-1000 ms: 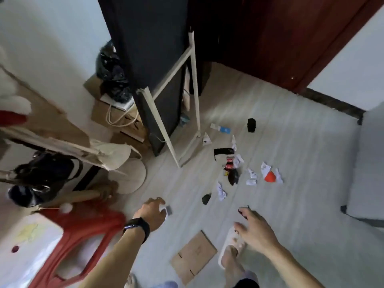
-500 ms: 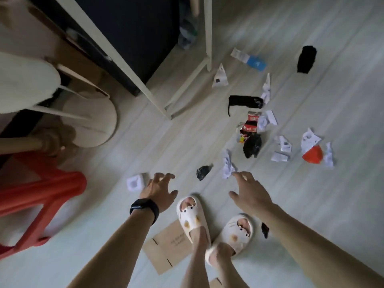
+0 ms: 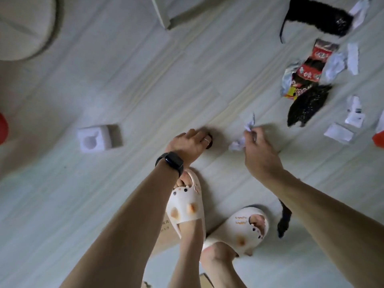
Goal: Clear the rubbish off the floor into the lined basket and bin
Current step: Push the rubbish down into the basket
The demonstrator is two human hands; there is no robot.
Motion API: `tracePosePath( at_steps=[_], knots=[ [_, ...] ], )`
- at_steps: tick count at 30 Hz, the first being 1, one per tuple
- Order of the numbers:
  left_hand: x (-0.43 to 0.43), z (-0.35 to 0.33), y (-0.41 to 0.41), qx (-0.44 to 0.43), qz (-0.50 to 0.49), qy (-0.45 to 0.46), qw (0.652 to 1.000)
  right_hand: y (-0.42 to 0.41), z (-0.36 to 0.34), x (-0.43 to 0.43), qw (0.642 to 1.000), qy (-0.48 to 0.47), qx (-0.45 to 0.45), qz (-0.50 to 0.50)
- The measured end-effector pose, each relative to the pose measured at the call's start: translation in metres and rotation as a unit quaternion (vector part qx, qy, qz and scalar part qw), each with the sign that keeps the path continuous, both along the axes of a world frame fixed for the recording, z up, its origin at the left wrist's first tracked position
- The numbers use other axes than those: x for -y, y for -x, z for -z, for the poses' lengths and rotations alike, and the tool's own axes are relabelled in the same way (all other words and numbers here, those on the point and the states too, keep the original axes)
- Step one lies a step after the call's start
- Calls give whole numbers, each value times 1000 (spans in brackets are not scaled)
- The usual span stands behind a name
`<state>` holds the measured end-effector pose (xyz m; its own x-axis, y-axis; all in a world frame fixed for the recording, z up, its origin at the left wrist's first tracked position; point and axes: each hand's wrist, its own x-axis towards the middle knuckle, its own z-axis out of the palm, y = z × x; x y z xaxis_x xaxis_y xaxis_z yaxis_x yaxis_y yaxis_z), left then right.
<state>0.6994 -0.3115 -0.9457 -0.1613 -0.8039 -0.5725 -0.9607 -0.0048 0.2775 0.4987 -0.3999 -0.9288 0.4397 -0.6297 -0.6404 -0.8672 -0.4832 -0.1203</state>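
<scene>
Rubbish (image 3: 301, 90) is strewn over the pale plank floor (image 3: 124, 84), thickest at upper right.

Nearest piece: a crumpled white paper (image 3: 236, 145), held in the curled fingers of the right hand (image 3: 259, 156). A twist of it sticks out above the fingertips, smeared by motion blur.

Just to its left, a black scrap (image 3: 210, 142) is covered by the left hand (image 3: 190, 142), whose fingers are curled down round it. Only a dark edge is seen past the ringed finger. Whether it is lifted off the floor cannot be told. A black watch (image 3: 171, 163) is worn on that wrist.

Further right:
- A red-and-black snack wrapper (image 3: 311, 63) is seen with its silver lining exposed.
- A black shred (image 3: 305, 109) is touching the wrapper's lower end.
- A black strip (image 3: 318, 19) lies above the wrapper, cut by the top edge.
- 2 white slips (image 3: 338, 133) are noted near the right edge.
- An orange-red piece (image 3: 379, 138) is cut off by the frame; its kind cannot be made out.
- A second black shred (image 3: 284, 221) is partly hidden behind the right forearm.

Left: a white moulded box (image 3: 99, 139) is set well apart from the left hand.

Below: 2 cream slippers (image 3: 186, 202) are worn, with brown cardboard (image 3: 166, 235) largely hidden under the feet.

Top left: a round pale base (image 3: 25, 28) is cut off by the frame.
</scene>
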Motion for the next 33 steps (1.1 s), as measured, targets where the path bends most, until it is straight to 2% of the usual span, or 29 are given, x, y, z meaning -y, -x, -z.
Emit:
tracePosePath(
  at_steps=[2, 5, 8, 10, 13, 16, 18, 19, 20, 23, 25, 27, 28, 33],
  knots=[
    [-9, 4, -21, 18, -35, -11, 999, -1, -2, 9, 999, -26, -34, -30],
    [-35, -13, -56, 13, -215, 15, 976, -22, -14, 24, 992, -84, -74, -52],
    [-72, -42, -94, 44, -383, 63, 920, -67, -31, 20, 994, -87, -34, -58],
    [-99, -54, -123, 74, -474, 38, 877, -108, -35, 11, 994, -76, 7, -77],
    [-122, -43, -152, 42, -570, -35, 820, -158, -22, 2, 990, -35, 61, -119],
    [-121, -26, -163, -31, -625, -63, 777, -192, 6, -3, 984, -26, 103, -145],
    [-123, -12, -155, -35, -646, -42, 762, -198, 27, -10, 984, -22, 96, -149],
    [-115, -10, -155, -26, -642, -31, 766, -198, 30, -6, 985, -16, 97, -140],
    [-126, -9, -146, -30, -656, -36, 754, -196, 36, -16, 984, -19, 89, -154],
    [-134, -23, -129, -43, -644, -58, 761, -184, 24, -19, 981, -77, 37, -173],
    [-151, -53, -112, -45, -670, -41, 740, -176, -13, -24, 978, -94, 41, -182],
    [-174, -94, -92, -48, -713, -27, 699, -169, -69, -33, 977, -97, 76, -174],
    [-192, -136, -75, -56, -747, -21, 663, -166, -119, -42, 973, -107, 85, -185],
    [-257, -227, -11, -62, -793, 35, 605, -147, -242, -86, 964, -144, 123, -186]
  ],
)
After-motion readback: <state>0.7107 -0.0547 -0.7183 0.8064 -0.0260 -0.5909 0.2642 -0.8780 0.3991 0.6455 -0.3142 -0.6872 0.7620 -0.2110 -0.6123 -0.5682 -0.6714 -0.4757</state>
